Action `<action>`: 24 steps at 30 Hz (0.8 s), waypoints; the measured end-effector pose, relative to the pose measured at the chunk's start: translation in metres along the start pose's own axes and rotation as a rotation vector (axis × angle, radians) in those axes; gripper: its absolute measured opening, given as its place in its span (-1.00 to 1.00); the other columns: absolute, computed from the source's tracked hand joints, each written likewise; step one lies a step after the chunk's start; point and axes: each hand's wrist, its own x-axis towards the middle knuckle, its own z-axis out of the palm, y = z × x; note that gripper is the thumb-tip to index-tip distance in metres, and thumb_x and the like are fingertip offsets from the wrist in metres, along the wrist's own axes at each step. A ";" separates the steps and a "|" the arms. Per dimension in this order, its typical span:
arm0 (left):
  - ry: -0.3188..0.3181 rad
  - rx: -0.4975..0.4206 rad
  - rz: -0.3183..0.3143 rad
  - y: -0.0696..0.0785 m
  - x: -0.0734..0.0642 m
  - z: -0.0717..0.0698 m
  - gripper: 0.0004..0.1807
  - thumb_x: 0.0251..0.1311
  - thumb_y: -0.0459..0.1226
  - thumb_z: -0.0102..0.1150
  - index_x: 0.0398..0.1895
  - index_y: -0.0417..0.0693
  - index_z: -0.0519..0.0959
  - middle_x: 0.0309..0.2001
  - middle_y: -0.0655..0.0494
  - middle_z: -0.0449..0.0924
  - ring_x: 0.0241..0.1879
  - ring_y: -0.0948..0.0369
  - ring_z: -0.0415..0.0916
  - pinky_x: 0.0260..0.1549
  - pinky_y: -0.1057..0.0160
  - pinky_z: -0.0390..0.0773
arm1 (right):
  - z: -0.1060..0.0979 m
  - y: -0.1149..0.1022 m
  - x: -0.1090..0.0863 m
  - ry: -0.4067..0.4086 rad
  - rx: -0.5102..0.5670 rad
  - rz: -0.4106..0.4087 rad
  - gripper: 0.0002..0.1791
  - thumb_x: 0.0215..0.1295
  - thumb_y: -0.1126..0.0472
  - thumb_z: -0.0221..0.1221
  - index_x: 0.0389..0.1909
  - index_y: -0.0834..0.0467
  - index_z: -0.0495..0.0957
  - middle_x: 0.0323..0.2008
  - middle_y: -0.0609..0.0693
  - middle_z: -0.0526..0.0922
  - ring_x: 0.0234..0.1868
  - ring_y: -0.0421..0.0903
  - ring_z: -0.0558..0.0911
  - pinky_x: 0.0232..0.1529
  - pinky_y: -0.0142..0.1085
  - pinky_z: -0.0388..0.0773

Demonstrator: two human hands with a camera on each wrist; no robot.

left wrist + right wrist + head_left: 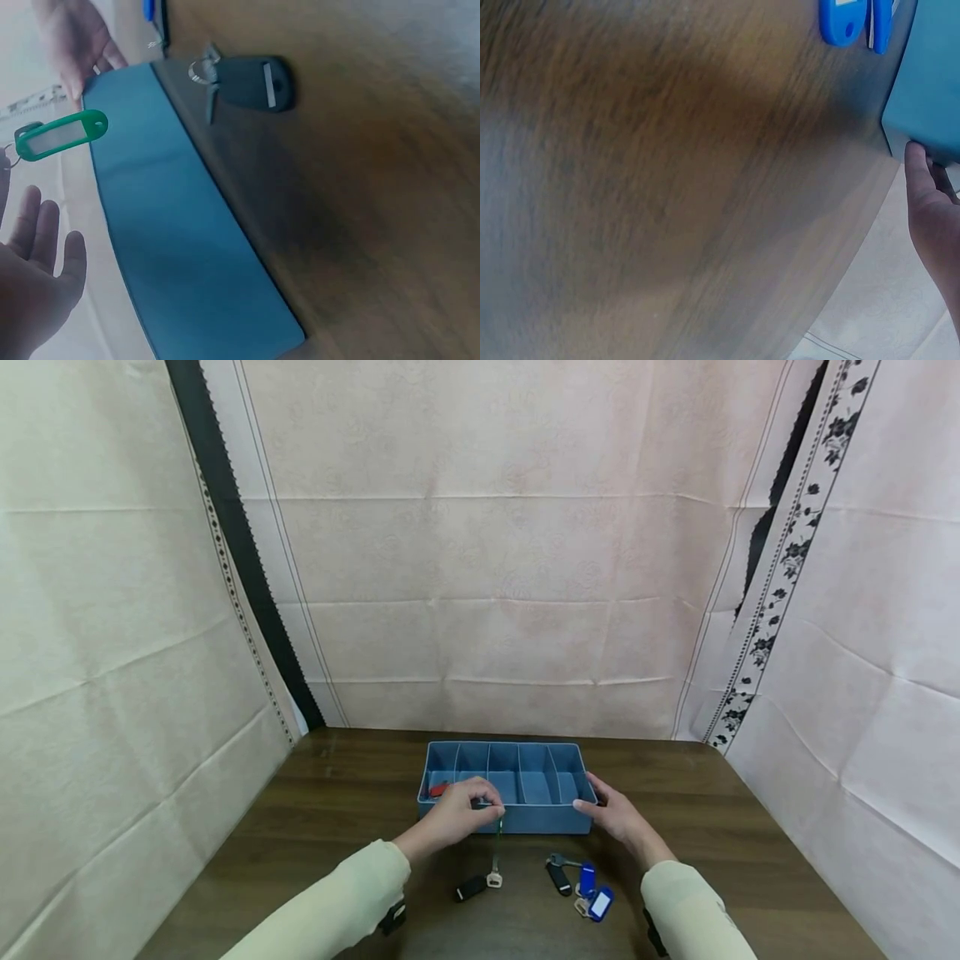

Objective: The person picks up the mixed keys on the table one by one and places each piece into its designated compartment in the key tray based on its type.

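My left hand is over the front of a blue compartment box. Its thumb and forefinger pinch the ring of a key with a green key tag; the other fingers spread loosely in the left wrist view. From the head the tag shows only as a thin green strip below the fingertips. My right hand grips the box's front right corner, thumb at the front rim and fingers along the side. A red tag lies in the leftmost compartment. The second compartment is partly hidden by my left hand.
A black key fob with keys lies on the wooden table before the box. To its right are another black fob and two blue-tagged keys. Pale cloth hangs behind and at both sides.
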 end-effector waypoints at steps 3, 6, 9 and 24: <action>0.041 -0.020 -0.013 0.000 0.007 -0.002 -0.91 0.33 -0.14 0.25 -0.35 0.19 0.68 -0.13 0.35 0.57 -0.02 0.24 0.49 0.07 0.07 0.51 | 0.001 0.001 0.001 0.001 0.004 -0.001 -0.03 0.29 -0.19 0.25 0.57 0.08 0.01 0.47 0.40 0.06 0.42 0.42 0.14 0.25 0.21 0.33; 0.081 -0.029 -0.026 0.000 0.015 -0.005 -0.90 0.33 -0.14 0.25 -0.33 0.15 0.69 -0.13 0.33 0.57 -0.03 0.22 0.48 0.03 0.10 0.52 | 0.001 0.001 0.002 0.005 0.006 0.002 -0.05 0.31 -0.16 0.24 0.57 0.07 0.02 0.48 0.39 0.06 0.42 0.41 0.15 0.25 0.19 0.34; 0.119 -0.034 -0.054 0.001 0.022 -0.008 -0.89 0.33 -0.12 0.25 -0.32 0.13 0.70 -0.12 0.31 0.58 -0.09 0.20 0.49 -0.07 0.14 0.55 | 0.002 0.000 0.002 0.006 0.006 0.002 -0.12 0.37 -0.07 0.22 0.57 0.08 0.02 0.47 0.39 0.07 0.42 0.41 0.16 0.25 0.19 0.34; 0.266 -0.051 -0.112 -0.001 0.063 -0.011 -0.85 0.36 -0.13 0.21 -0.24 0.04 0.70 -0.12 0.20 0.57 -0.18 0.19 0.49 -0.15 0.15 0.55 | 0.001 -0.001 0.000 0.005 -0.001 0.000 -0.05 0.30 -0.17 0.24 0.57 0.08 0.02 0.48 0.39 0.05 0.42 0.42 0.13 0.25 0.20 0.33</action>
